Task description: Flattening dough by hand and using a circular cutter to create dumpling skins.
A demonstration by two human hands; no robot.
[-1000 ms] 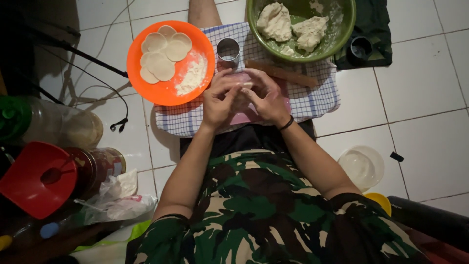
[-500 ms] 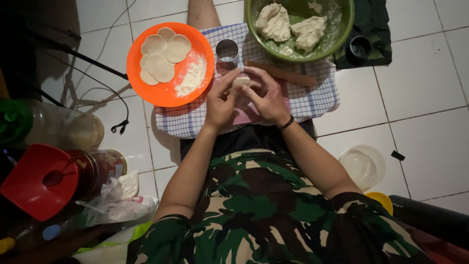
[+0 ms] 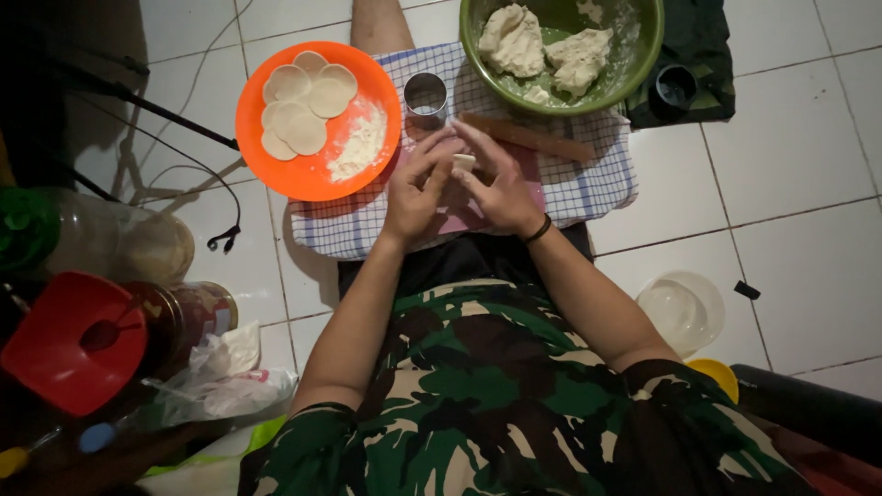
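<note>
Camouflage shirt (image 3: 514, 404) fills the near field, with a clear lid (image 3: 684, 310) on the tiles to the right and a red funnel (image 3: 69, 344), jar (image 3: 184, 317) and plastic bag (image 3: 230, 372) to the left. Beyond the forearms, the left hand (image 3: 418, 193) and right hand (image 3: 501, 188) meet over a pink mat (image 3: 459, 216) on a checked cloth (image 3: 588, 184). Fingers curl inward, thumbs and forefingers pinching a small dough piece (image 3: 464, 163) held between both hands, just above the mat; remaining fingers lie loosely together. Farther on stand a metal ring cutter (image 3: 425, 95) and a rolling pin (image 3: 528, 136). Farthest, an orange plate (image 3: 317, 174) bears several cut dough discs (image 3: 303, 101) beside a flour heap (image 3: 360, 145), judged finished work; a green bowl (image 3: 643, 55) holds two large dough lumps (image 3: 542, 46), so most of the dough appears unworked.
</note>
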